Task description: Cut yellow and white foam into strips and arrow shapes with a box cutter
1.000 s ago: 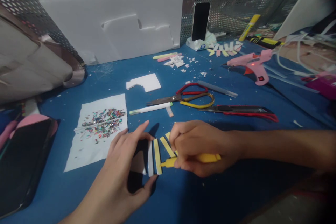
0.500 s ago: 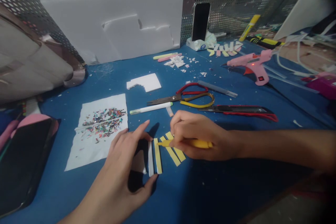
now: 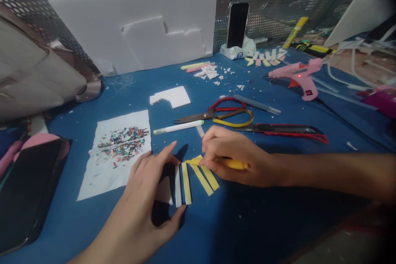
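Note:
My right hand [image 3: 235, 156] is closed around a yellow cutter knife [image 3: 216, 162] whose tip rests at the far end of a yellow foam strip [image 3: 186, 183]. My left hand [image 3: 145, 198] presses down a small white piece [image 3: 163, 192] with a grey strip [image 3: 177, 187] beside it, thumb and forefinger framing it. Two loose yellow strips [image 3: 206, 178] lie just right of the held one, on the blue table [image 3: 247, 222].
A white paper with glitter bits [image 3: 119, 150] lies to the left. Behind are a white pen [image 3: 177, 127], scissors [image 3: 216, 113], a red-black knife [image 3: 284, 131], a pink glue gun [image 3: 297, 74], a white foam scrap [image 3: 170, 97] and an upright phone [image 3: 237, 24]. A dark tablet [image 3: 24, 189] sits at far left.
My right hand has drawn the yellow cutter from the near end of the strip up to its far end. My left hand has stayed in place.

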The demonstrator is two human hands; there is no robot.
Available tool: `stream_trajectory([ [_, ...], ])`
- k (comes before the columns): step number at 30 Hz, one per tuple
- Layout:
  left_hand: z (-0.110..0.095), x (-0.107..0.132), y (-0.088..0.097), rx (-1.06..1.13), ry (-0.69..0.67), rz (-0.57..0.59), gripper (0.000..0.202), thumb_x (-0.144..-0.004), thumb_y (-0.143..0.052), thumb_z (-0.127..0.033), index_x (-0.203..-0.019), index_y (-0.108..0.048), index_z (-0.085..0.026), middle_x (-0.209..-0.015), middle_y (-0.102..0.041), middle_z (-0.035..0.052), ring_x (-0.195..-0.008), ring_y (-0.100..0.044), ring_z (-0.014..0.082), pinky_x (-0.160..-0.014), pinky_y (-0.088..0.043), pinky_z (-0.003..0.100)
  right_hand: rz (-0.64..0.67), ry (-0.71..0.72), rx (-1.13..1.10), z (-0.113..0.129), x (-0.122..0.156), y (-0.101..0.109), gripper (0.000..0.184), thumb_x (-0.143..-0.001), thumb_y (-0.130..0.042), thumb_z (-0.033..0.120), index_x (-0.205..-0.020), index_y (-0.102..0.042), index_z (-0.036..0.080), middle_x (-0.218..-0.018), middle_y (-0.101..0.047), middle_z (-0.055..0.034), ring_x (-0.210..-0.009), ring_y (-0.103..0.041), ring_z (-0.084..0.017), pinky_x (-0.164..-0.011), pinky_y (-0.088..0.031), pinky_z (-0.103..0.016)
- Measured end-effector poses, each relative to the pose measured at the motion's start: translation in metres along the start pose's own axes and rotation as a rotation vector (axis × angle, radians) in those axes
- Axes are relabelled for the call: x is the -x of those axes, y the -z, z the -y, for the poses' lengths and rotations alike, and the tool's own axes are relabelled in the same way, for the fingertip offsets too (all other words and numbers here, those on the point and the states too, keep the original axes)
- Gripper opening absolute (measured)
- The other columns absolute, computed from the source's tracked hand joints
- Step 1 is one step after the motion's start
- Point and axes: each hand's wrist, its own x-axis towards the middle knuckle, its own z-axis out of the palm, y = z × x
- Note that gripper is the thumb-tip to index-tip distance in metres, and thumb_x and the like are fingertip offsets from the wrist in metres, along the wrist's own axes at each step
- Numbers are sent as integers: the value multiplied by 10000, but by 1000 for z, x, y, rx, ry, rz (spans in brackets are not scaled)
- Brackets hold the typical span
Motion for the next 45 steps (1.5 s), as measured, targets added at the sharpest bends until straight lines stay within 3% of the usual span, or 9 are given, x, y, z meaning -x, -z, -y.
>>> stream_trajectory([
  [15, 0, 1, -1, 6, 6, 15, 755, -817, -522, -223, -1463, -135, -282, -1252, -483, 69, -1177, -477, 245, -1115, -239, 563, 98, 32, -28, 2, -2, 1, 113, -914, -551, 218, -866, -604, 131, -885, -575, -67, -930, -495, -155, -793, -435, -281],
  [34, 0, 2, -2, 14, -8, 4, 757, -808, -530, -208, -1464, -156, -271, -1246, -479, 63, -1170, -464, 225, -1130, -206, 549, -16, 29, -49, -2, 0, 0, 88, -904, -556, 191, -840, -585, 138, -904, -575, -67, -921, -520, -155, -785, -452, -290],
  [45, 2, 0, -2, 34, 15, 7, 812, -776, -579, -229, -1464, -152, -288, -1279, -463, 62, -1186, -419, 256, -1091, -265, 540, 21, 14, -74, -1, 1, -1, 115, -895, -559, 189, -829, -606, 107, -852, -586, -72, -893, -529, -151, -757, -443, -274],
])
